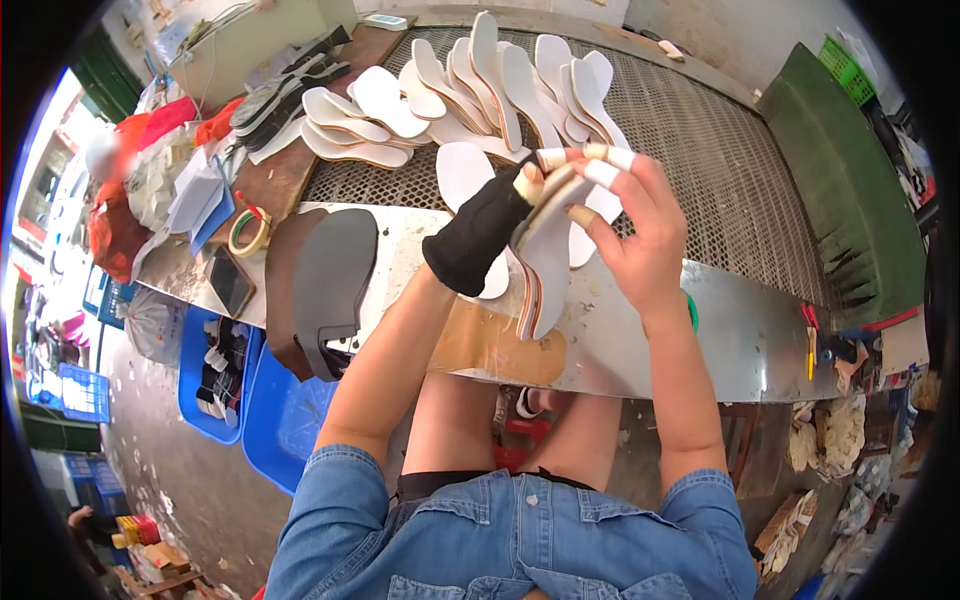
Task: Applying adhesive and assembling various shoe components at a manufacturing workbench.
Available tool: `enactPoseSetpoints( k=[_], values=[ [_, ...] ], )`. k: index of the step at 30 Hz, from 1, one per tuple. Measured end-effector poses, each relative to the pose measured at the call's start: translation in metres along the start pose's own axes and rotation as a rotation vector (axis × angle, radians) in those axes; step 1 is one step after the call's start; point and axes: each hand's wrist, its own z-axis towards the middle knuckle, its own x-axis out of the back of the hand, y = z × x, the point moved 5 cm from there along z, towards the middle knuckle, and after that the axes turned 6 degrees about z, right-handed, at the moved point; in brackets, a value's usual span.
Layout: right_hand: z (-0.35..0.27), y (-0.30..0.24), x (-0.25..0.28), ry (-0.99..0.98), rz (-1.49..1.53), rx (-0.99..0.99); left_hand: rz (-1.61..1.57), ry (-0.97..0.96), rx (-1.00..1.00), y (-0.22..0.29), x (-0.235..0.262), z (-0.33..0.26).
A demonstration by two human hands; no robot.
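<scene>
My left hand (488,232), in a black fingerless glove, and my right hand (630,225), with white tape on several fingertips, both grip a stack of flat white shoe insoles (545,265). The stack stands on edge above the metal table edge (740,340), showing layered tan and orange sides. Just behind my hands lies a single white insole (462,172) on the wire mesh surface (700,160). A pile of several more white insoles (470,90) is spread across the mesh at the back.
A dark grey sole-shaped form (330,280) leans at the table's left. A tape roll (248,232) and a phone (230,282) lie beside it. Blue bins (285,415) sit on the floor at left. A green board (840,190) stands at right. Scraps (830,430) pile lower right.
</scene>
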Motion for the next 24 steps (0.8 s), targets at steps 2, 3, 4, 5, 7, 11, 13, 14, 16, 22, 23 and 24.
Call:
enactPoseSetpoints(
  k=[2,3,4,5,7,11,13,14,16,22,23,24],
  values=[
    [-0.010,-0.008,0.000,0.124,-0.161,0.014,0.202,-0.057,-0.087,0.011,-0.006,-0.007],
    [-0.013,-0.011,-0.003,0.150,-0.170,0.010,0.302,-0.108,-0.143,0.016,-0.004,-0.006],
    [-0.014,-0.012,-0.003,0.149,-0.167,0.011,0.302,-0.104,-0.143,0.016,0.000,-0.005],
    [-0.010,-0.020,-0.002,0.168,-0.151,0.078,0.306,-0.159,-0.204,0.017,0.002,-0.005],
    [-0.009,-0.034,0.003,0.186,-0.132,0.142,0.230,-0.087,-0.211,0.010,0.009,-0.009],
    [-0.023,-0.056,0.006,0.075,0.041,0.042,0.342,-0.056,-0.031,-0.018,0.047,-0.009],
    [-0.016,-0.057,0.011,0.059,-0.115,0.091,0.200,-0.089,-0.040,-0.031,0.046,-0.010],
    [-0.012,-0.047,0.015,0.063,-0.162,0.082,0.150,-0.093,-0.137,-0.032,0.041,-0.011],
    [-0.004,-0.040,0.013,0.119,-0.136,0.103,-0.043,-0.139,-0.156,-0.005,0.019,-0.013],
    [-0.003,-0.037,-0.011,0.042,0.067,0.071,0.323,-0.244,-0.114,0.033,0.021,-0.014],
    [-0.005,-0.036,-0.014,0.039,0.066,0.093,0.341,-0.185,-0.183,0.044,0.015,-0.021],
    [-0.006,-0.038,-0.015,0.042,0.069,0.090,0.344,-0.185,-0.178,0.043,0.017,-0.019]
  ],
)
